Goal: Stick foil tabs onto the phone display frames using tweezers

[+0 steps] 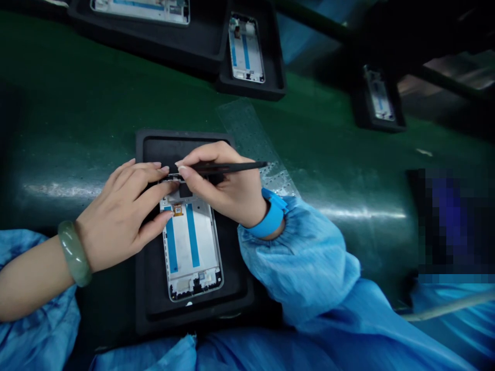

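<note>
A phone frame (204,239) with two blue strips lies in a black foam tray (144,304), its upper end away from me. My left hand (124,206) reaches over the frame's upper left, fingers stretched out and apart, index fingertip and thumb touching it. In my right hand (228,188) is a slim black tool that looks like tweezers (247,166), pinched between thumb and fingers above the frame's upper end. Its back end points right; the working tip is hidden by my fingers. A small gold-brown flex connector (178,210) shows beside my left thumb.
Behind the tray lies a clear perforated plastic strip (251,129) on the green table (96,93). Farther back, more phone frames (246,49) sit in black trays (276,62). Another tray (363,116) with a frame stands at right. Blue-clothed people are partly visible nearby.
</note>
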`<state>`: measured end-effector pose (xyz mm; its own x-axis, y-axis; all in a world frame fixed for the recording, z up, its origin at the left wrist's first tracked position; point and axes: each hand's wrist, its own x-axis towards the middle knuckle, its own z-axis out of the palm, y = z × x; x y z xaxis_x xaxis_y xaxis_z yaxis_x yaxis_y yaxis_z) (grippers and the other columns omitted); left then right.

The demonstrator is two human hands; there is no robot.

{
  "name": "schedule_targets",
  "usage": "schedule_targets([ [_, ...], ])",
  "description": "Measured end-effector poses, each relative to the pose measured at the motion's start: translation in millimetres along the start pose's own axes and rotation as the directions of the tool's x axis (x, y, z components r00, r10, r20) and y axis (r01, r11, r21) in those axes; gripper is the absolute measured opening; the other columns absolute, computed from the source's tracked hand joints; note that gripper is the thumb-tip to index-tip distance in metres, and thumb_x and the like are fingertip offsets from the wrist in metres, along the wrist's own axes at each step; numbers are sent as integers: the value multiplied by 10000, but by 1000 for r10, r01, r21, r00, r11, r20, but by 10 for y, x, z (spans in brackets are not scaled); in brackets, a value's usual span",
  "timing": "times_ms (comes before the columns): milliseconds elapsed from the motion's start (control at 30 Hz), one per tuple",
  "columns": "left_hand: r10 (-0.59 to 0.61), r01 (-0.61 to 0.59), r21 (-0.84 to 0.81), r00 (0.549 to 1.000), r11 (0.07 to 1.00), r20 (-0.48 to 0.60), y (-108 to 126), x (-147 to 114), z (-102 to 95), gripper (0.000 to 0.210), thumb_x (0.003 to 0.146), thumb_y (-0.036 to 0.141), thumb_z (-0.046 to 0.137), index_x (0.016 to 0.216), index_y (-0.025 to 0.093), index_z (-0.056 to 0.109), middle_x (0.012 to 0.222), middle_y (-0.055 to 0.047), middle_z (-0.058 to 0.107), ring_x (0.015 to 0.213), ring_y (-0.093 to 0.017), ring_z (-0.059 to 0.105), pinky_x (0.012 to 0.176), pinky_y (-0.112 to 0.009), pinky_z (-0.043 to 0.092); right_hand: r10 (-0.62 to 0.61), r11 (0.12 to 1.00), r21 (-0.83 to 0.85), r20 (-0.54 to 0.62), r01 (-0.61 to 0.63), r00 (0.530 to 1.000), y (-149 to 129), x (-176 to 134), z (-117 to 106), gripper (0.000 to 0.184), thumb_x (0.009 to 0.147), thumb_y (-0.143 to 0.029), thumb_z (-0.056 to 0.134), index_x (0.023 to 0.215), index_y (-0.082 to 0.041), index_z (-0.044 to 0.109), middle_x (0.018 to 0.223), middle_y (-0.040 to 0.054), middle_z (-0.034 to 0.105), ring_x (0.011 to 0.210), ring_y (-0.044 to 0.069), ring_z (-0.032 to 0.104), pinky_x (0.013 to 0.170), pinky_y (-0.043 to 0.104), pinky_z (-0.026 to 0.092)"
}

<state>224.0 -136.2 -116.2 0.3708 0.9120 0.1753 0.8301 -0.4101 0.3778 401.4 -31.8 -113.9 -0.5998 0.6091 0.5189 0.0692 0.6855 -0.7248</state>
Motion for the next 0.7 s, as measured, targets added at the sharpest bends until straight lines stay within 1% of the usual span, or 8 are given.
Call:
schedule_targets([
  [100,-5,5,-6,1000,1000,1,1,1,-1,399,895,331,459,1237,128,491,1232,-147,497,1254,-306,414,1068,-540,324,64,998,3,27,-64,998,5,11,-9,53,855,-216,584,868,-165,581,848,-15,657,741,76,636,676,202,539],
  [167,-6,6,-5,1000,1000,5,2,1,-2,400,898,333,456,1238,127,493,1233,-147,497,1256,-306,411,1067,-542,324,75,997,4,25,-75,997,7,16,-10,60,857,-217,581,867,-158,578,841,-11,655,736,76,634,662,198,538],
  [267,-4,4,2,1000,1000,11,2,1,-4,399,899,332,455,1239,126,491,1237,-147,492,1260,-306,407,1068,-540,323,63,998,-1,14,-63,998,7,16,-5,51,849,-204,592,865,-156,582,834,-13,653,730,71,630,652,186,532],
  [533,14,-13,12,1000,1000,-12,-1,5,-1,395,895,336,463,1230,129,486,1221,-149,492,1243,-308,421,1062,-535,334,-26,998,-58,4,26,1000,-6,-7,46,34,831,-168,606,864,-170,610,826,-27,670,766,77,641,716,201,534],
  [700,9,-9,5,1000,1000,-8,-4,2,-2,410,891,344,464,1243,135,472,1227,-150,487,1249,-310,417,1068,-532,329,-15,996,-85,20,17,1000,-2,-11,49,50,850,-209,582,872,-176,613,835,-12,672,766,94,645,713,233,542],
])
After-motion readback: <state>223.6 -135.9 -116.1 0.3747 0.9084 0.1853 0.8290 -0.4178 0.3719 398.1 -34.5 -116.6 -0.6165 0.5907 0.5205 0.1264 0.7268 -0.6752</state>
